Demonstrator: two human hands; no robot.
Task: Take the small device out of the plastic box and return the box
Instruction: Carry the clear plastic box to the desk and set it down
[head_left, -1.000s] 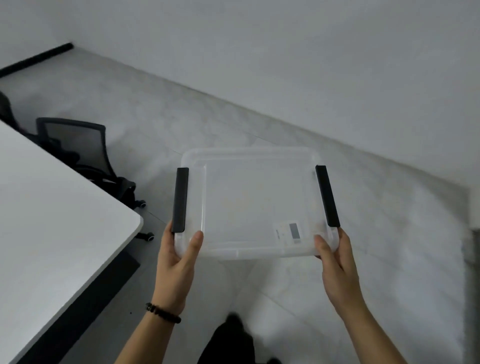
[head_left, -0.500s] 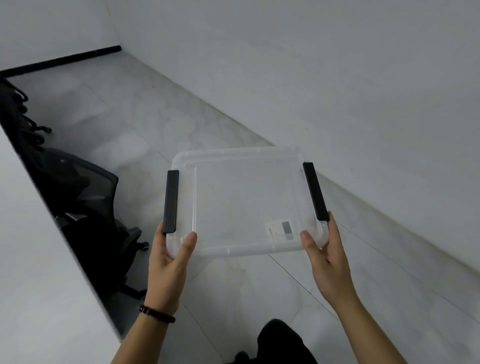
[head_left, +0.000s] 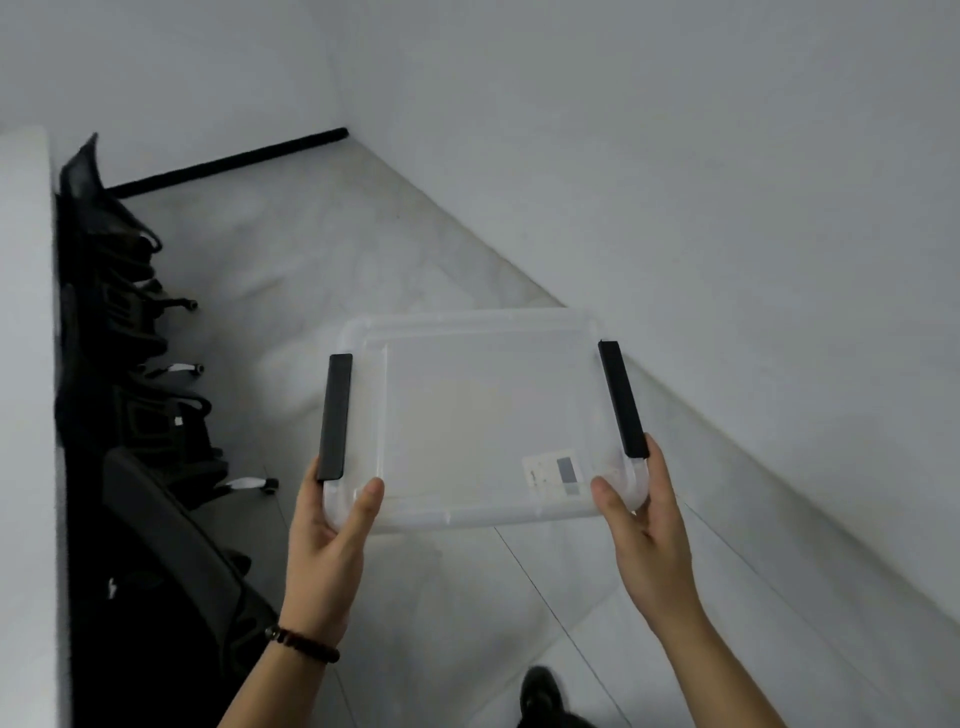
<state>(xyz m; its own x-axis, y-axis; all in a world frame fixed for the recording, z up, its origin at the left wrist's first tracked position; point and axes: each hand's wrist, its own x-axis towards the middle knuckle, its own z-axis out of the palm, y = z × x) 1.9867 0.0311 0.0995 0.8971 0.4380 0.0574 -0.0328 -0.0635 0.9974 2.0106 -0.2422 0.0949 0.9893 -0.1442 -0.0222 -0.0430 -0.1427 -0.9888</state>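
I carry a clear plastic box (head_left: 483, 415) with its lid on, held level in front of me above the floor. Black latches (head_left: 335, 415) run along its left and right sides, and a small white label (head_left: 556, 475) sits near its near right corner. My left hand (head_left: 332, 540) grips the near left corner, thumb on the lid. My right hand (head_left: 644, 530) grips the near right corner the same way. No small device shows in the frame; the box's inside looks pale and blank through the lid.
A white table edge (head_left: 26, 415) runs down the left side, with several black office chairs (head_left: 135, 395) pushed against it. A white wall (head_left: 727, 208) rises on the right of a grey tiled floor aisle (head_left: 363, 249). My dark shoe (head_left: 540, 691) shows below.
The view has swung leftward along the aisle: the table slid to the far left edge and more chairs came into view. Both hands keep the same hold on the box.
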